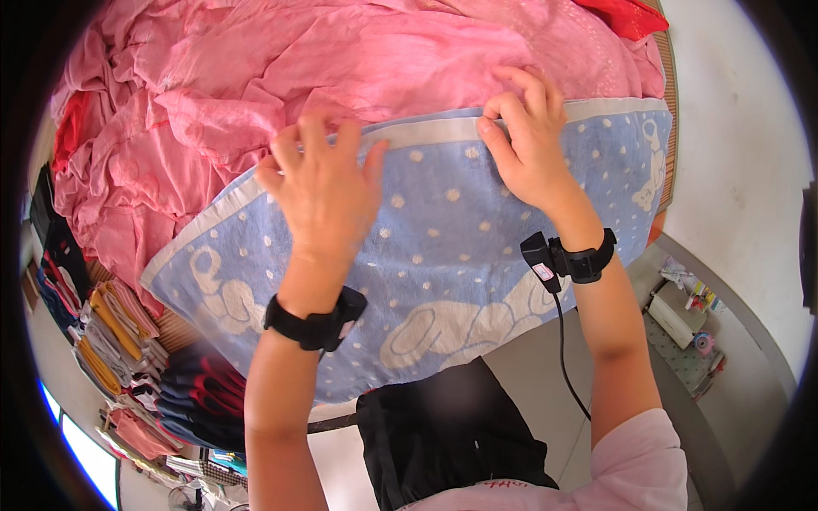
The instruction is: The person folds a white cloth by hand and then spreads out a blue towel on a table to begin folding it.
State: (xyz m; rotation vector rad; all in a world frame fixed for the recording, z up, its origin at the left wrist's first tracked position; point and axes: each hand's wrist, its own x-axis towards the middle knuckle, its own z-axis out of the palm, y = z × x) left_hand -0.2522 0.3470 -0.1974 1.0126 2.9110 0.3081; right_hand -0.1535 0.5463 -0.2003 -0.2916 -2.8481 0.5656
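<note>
A light blue blanket point(441, 211) with white dots, pale bear figures and a white border is spread in front of me, its near side hanging past the bed's edge. My right hand point(527, 140) has its thumb and bent fingers at the white border, pinching the fabric there. My left hand point(329, 185) is over the same border further left, blurred, with fingers spread; whether it touches the cloth is unclear. A crumpled pink sheet point(383, 57) lies beyond the border. Both wrists wear black straps with small devices.
Folded clothes point(115, 326) are stacked at the left, with dark garments point(198, 396) beside them. A red cloth point(626, 18) lies at the top right, near a white wall point(728, 128). A small shelf point(677, 351) with assorted items stands at the right. A black cable point(562, 351) hangs from the right wrist device.
</note>
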